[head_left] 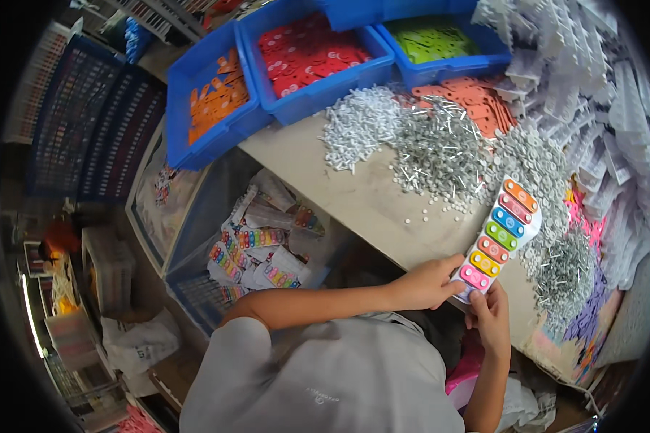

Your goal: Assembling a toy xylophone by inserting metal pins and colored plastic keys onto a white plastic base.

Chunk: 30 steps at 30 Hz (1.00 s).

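A small toy xylophone [493, 249] with several coloured bars on a white base slants over the table's near edge. My left hand [430, 283] is closed on its lower left side, thumb and fingers at the pink bar's end. With thumb and fingers, my right hand [490, 310] grips its lower right corner. Beyond the toy lie loose heaps: white plastic pegs [360, 124], silver metal pins [440, 141] mixed with small white rings, and more white rings [538, 162]. To its right is another heap of metal pins [567, 274].
Blue bins of orange bars [220, 94], red bars [307, 52] and green bars [433, 37] line the table's far side. White plastic bases [599, 115] pile up at right, near purple bars [591, 310]. Left below the table, a crate holds finished-looking xylophones [260, 238].
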Available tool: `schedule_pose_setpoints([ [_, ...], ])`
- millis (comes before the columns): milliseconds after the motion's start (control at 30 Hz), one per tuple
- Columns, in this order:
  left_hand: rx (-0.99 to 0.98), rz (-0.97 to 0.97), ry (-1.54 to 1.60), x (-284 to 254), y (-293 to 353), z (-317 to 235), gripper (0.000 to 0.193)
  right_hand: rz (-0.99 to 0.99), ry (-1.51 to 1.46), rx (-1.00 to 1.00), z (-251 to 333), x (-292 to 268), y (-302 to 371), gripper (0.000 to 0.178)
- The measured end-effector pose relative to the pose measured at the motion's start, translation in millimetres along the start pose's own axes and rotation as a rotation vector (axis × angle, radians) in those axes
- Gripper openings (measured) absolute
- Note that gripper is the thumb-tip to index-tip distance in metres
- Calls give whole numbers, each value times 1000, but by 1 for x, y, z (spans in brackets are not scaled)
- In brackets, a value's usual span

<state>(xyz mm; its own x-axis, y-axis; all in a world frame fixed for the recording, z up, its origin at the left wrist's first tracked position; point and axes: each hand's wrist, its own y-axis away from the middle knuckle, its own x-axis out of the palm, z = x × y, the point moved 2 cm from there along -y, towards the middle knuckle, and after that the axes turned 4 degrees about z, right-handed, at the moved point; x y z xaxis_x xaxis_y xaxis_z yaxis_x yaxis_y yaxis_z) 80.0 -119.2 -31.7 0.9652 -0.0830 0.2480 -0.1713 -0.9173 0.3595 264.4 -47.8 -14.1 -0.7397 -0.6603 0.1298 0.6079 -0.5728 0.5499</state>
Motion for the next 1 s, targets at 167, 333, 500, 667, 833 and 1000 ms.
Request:
schedule_pose_setpoints([
  [167,117,-20,-70,-2,11,4,20,-21,124,-59,1,8,7,29],
  [333,199,-3,-326,-9,41,-3,42,-83,400,-240,43,43,38,25],
  [500,754,-467,127,-12,84,-18,120,148,1130,-811,58,117,39,23],
  [667,679,-1074,582,-48,146,54,66,458,1018,-882,71,164,25,27],
  [833,290,-1399,1114,-135,209,223,23,-34,993,-789,50,123,-3,15],
  [1000,-260,-1567,1047,-157,252,435,37,-243,943,-602,26,78,-25,8],
])
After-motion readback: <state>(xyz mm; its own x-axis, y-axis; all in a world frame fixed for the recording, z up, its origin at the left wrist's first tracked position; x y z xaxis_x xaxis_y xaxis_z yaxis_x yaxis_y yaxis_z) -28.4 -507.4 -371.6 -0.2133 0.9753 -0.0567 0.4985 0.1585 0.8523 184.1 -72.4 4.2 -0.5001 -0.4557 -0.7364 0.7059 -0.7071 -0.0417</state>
